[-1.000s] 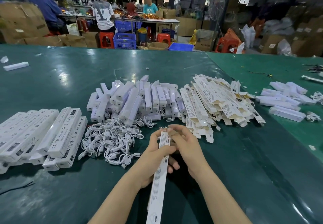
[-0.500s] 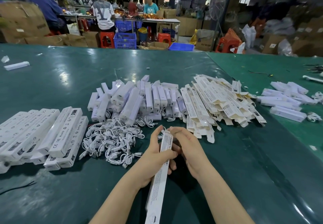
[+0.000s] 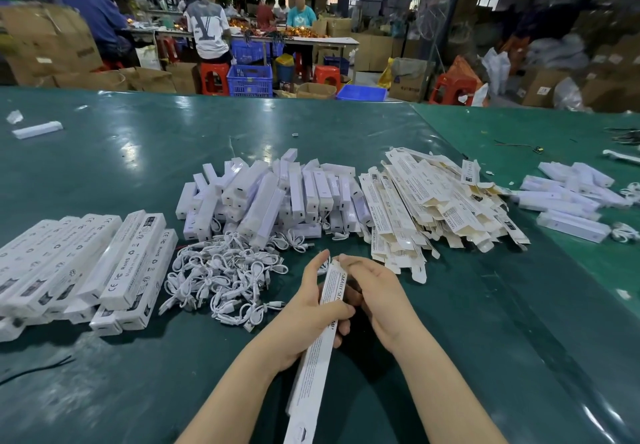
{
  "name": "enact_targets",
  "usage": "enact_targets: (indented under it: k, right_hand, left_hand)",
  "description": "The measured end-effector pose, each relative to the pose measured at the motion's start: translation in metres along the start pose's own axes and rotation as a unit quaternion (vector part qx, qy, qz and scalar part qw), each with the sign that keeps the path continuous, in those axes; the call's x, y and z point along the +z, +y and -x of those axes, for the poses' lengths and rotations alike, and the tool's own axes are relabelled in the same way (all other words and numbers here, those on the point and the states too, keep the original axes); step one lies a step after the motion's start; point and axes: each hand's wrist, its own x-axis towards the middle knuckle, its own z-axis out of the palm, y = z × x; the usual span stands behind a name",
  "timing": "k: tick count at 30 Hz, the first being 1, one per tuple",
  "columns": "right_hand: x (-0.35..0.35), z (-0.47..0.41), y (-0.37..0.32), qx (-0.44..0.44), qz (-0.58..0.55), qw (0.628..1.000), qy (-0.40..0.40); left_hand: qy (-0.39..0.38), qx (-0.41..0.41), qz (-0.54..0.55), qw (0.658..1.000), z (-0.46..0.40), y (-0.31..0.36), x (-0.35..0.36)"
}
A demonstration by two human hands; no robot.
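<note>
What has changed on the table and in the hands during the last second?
Almost nothing. The left hand still grips the box near its middle, and the right hand still works at its far end; nothing was taken or let go. The cables and packed boxes stayed in place.

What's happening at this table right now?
A person is packing at a green table. The left hand grips a long white box around its middle, while the right hand pinches its far end. Beyond lie a heap of white cables, a pile of white bars and flat unfolded boxes; closed boxes are lined up at the left.
</note>
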Motion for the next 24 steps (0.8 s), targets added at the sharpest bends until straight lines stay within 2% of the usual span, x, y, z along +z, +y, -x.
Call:
enact_targets:
  k: [12,17,24]
  right_hand:
    - [-0.0013,-0.0033,0.0062,-0.036,0.04,0.998,0.013]
    - [-0.0044,-0.0024,0.0074,-0.111,0.118,0.987,-0.006]
    - [-0.004,-0.0014,0.0084,-0.128,0.157,0.979,-0.031]
  left_hand:
    - [-0.026,-0.031,-0.052,0.998,0.002,0.0013,-0.007]
    - [-0.008,-0.025,-0.002,1.0,0.0002,-0.0003,-0.0038]
    - [-0.001,-0.026,0.057,0.998,0.0014,-0.0006,-0.0048]
